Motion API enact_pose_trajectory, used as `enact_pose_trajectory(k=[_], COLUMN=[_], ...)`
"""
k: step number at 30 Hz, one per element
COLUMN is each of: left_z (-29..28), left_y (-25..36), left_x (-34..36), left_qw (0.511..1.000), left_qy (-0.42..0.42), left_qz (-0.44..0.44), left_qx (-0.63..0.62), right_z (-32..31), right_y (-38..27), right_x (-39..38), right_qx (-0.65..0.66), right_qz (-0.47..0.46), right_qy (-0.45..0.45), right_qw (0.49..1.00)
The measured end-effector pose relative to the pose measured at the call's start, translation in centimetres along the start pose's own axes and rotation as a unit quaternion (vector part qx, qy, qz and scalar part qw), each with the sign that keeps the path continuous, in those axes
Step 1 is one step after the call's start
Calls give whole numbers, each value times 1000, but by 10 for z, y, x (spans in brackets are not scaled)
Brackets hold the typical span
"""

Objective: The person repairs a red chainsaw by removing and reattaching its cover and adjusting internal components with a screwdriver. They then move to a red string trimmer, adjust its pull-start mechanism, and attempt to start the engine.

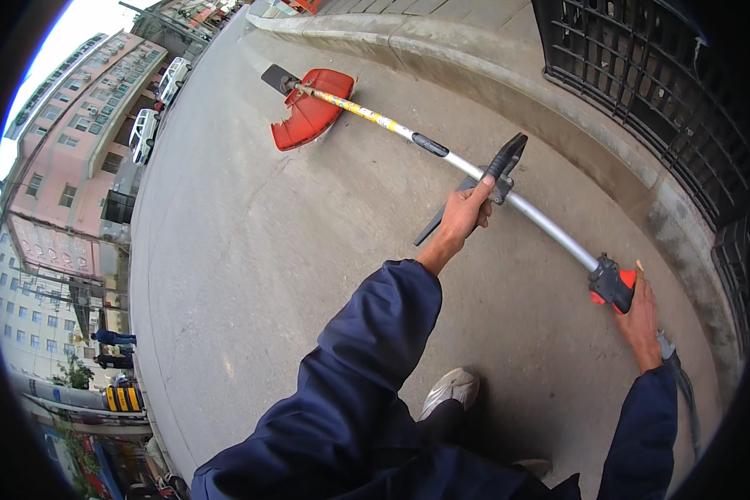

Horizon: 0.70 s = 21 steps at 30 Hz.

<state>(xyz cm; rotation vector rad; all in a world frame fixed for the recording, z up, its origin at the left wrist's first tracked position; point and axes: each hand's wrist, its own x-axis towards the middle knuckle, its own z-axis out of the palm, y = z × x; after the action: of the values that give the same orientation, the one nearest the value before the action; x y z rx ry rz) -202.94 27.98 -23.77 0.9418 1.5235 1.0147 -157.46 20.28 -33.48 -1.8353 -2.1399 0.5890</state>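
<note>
A brush cutter [546, 222] slants across in front of me, its silver shaft running from far left to near right. Its red guard [318, 107] and a dark flat blade [277, 78] are at the far end, over the pavement. My left hand [468, 212] is closed round the black loop handle [508, 156] at mid-shaft. At the near end my right hand [640, 321] wraps the black and red throttle grip [614, 284]; some of its fingers are hidden behind it. A grey cable or hose [683, 379] trails from that end beside my right wrist.
Along the right runs a concrete kerb [508, 92] with a black metal fence [642, 67] above it. White vehicles [145, 133], pink buildings [79, 125] and two people [113, 348] are far off left. My shoe [452, 392] stands on the grey road.
</note>
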Motion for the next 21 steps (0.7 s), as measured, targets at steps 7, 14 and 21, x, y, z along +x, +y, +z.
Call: enact_pose_trajectory(k=[7, 14, 21], left_z=[-2, -49, -50], left_y=[-71, -73, -36], left_x=[-19, 41, 53], left_qw=[996, 969, 982], left_qy=[-2, -239, -183], left_qz=[91, 60, 3], left_qx=[-22, -4, 44], right_z=[0, -27, -31], right_y=[9, 8, 11], right_x=[-3, -33, -54], right_qx=[-74, -66, -123], right_qz=[-30, -61, -62], right_qy=[13, -1, 54], right_qw=[997, 996, 989])
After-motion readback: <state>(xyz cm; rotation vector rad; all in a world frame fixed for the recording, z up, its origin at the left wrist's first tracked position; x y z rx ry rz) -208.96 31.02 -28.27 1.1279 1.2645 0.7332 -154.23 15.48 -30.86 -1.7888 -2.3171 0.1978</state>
